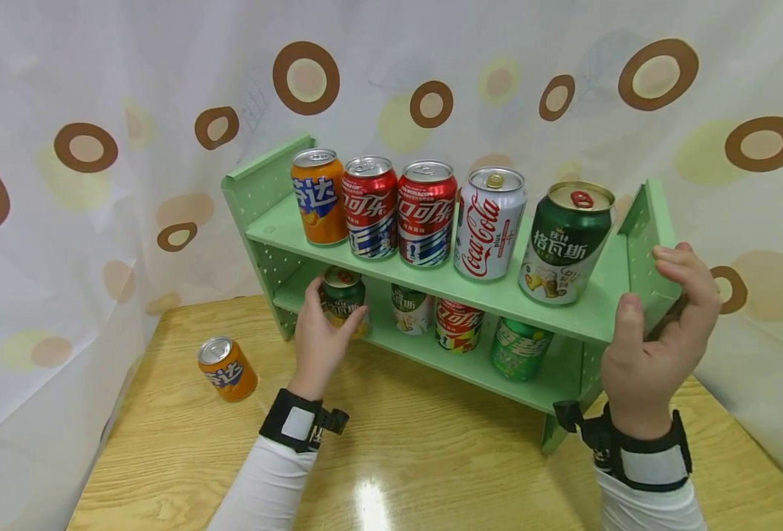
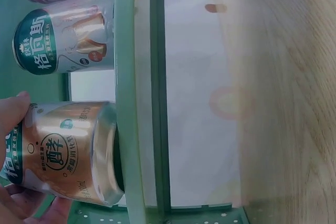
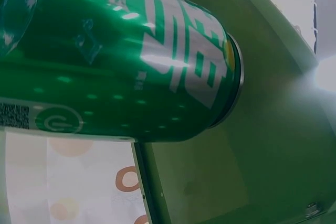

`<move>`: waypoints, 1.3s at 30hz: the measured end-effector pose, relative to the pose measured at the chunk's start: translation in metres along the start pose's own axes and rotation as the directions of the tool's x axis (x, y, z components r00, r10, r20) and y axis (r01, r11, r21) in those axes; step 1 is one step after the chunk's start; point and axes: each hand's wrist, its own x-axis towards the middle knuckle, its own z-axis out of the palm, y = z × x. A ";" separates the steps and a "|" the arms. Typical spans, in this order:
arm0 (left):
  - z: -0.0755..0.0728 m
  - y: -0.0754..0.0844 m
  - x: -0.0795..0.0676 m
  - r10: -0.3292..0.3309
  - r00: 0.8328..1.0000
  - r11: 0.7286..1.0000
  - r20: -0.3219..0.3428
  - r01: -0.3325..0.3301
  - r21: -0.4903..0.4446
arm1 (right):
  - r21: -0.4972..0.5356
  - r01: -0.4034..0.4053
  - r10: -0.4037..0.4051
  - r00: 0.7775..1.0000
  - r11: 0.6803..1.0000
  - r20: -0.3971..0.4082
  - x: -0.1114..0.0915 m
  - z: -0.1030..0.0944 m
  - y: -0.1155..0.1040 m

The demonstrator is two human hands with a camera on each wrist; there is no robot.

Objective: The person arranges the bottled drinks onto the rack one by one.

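Note:
My left hand [image 1: 325, 332] grips a green-and-gold kvass can [image 2: 63, 150] at the left end of the lower shelf. The can's base is by the shelf's front edge, slightly tilted in the left wrist view. To its right stand another kvass can [image 1: 411, 310], a red cola can [image 1: 458, 324] and a green soda can [image 1: 521, 349]. My right hand [image 1: 660, 343] holds the right side panel of the green shelf rack [image 1: 650, 221], thumb in front and fingers at the outer side. The green soda can fills much of the right wrist view.
The upper shelf bears an orange soda can [image 1: 321, 203], two red cola cans [image 1: 369, 210], a white cola can [image 1: 489, 228] and a larger green kvass can [image 1: 566, 247]. Another orange soda can [image 1: 228, 371] stands on the wooden table [image 1: 166, 442]. A patterned curtain [image 1: 166, 74] hangs behind.

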 end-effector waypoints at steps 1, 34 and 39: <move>0.000 0.000 0.000 0.004 1.000 1.000 0.005 -0.004 -0.005 | 0.001 0.000 0.000 1.000 1.000 0.000 0.000 0.000 0.000; 0.014 -0.011 0.021 0.109 0.984 0.982 0.139 -0.084 -0.170 | -0.010 -0.011 0.011 1.000 1.000 -0.011 0.001 -0.001 -0.001; 0.016 -0.007 0.021 0.107 0.983 0.978 0.147 -0.078 -0.194 | -0.005 -0.007 0.007 1.000 1.000 -0.008 0.001 0.000 -0.001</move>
